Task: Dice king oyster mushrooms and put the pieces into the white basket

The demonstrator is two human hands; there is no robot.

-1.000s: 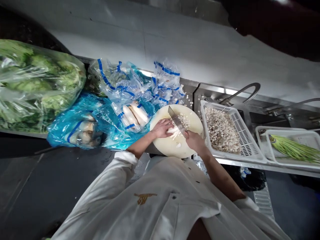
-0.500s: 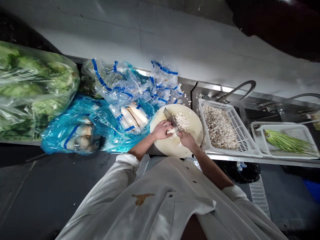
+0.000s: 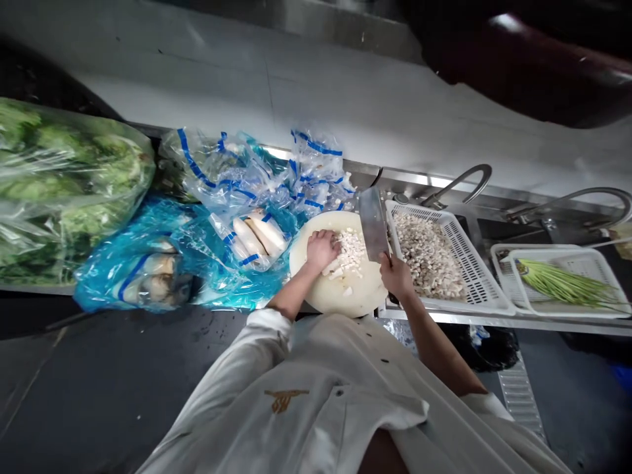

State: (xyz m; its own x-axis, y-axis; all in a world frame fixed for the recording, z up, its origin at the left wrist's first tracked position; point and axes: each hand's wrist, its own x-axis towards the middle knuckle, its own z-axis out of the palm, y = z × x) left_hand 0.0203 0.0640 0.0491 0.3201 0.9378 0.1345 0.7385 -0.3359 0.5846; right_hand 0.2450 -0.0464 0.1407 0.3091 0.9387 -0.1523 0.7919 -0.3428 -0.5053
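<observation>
In the head view my right hand (image 3: pixel 396 276) is closed round the handle of a cleaver (image 3: pixel 374 224). The broad blade is raised at the right edge of a round, pale cutting board (image 3: pixel 320 296). My left hand (image 3: pixel 322 249) lies on the board with bent fingers, touching the left side of a pile of diced white mushroom (image 3: pixel 352 251). What is under its fingertips is hidden. A few larger pale pieces (image 3: pixel 348 291) lie nearer my body. Left of the board, whole king oyster mushrooms (image 3: pixel 259 237) rest in an opened plastic pack.
A white basket (image 3: pixel 481 273) right of the board holds chopped mushroom (image 3: pixel 429 257). Beyond are a tap (image 3: pixel 476 178) and a tray (image 3: pixel 605 270) with green stalks (image 3: pixel 557 280). Leafy greens (image 3: pixel 74 191) in clear plastic and a blue bag (image 3: pixel 133 257) occupy the left. Crumpled packaging (image 3: pixel 316 171) lies behind.
The cleaver has come off the mushroom and swung up to the right edge of the board. My left hand has moved slightly right and up, against the diced pile. The view has shifted a little.
</observation>
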